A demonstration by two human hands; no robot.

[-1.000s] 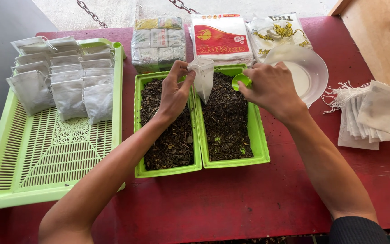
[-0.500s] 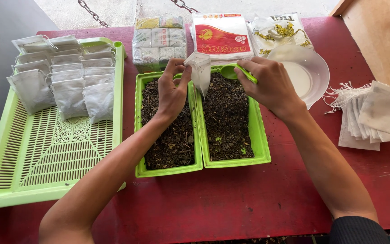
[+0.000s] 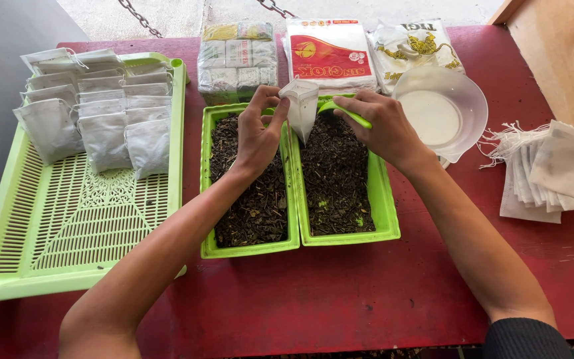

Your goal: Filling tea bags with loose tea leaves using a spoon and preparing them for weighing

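- Holding a small white paper bag (image 3: 301, 106) by its top edge, your left hand (image 3: 258, 133) pinches it between thumb and fingers, so that grip is closed on the bag.
- The bag hangs point down from that grip, just above the line where the two green tubs meet.
- Your right hand (image 3: 381, 126) is closed around the handle of a green scoop (image 3: 340, 108). The scoop's bowl sits right beside the bag's open top, close to your left grip.
- Below both grips are the left green tub (image 3: 204, 199) and the right green tub (image 3: 386, 206), side by side and touching, each full of dark dry tea leaves.
- Just past your right grip stands a clear plastic bowl (image 3: 463, 93).
- Far to the right of that grip lies a pile of empty white bags (image 3: 553, 169) on the red bench (image 3: 340, 299).
- Well to the left of your left grip is a green slotted tray (image 3: 68, 226) with rows of filled bags (image 3: 94, 110) at its far end.
- Beyond both grips lie three packets (image 3: 330, 53) in a row.
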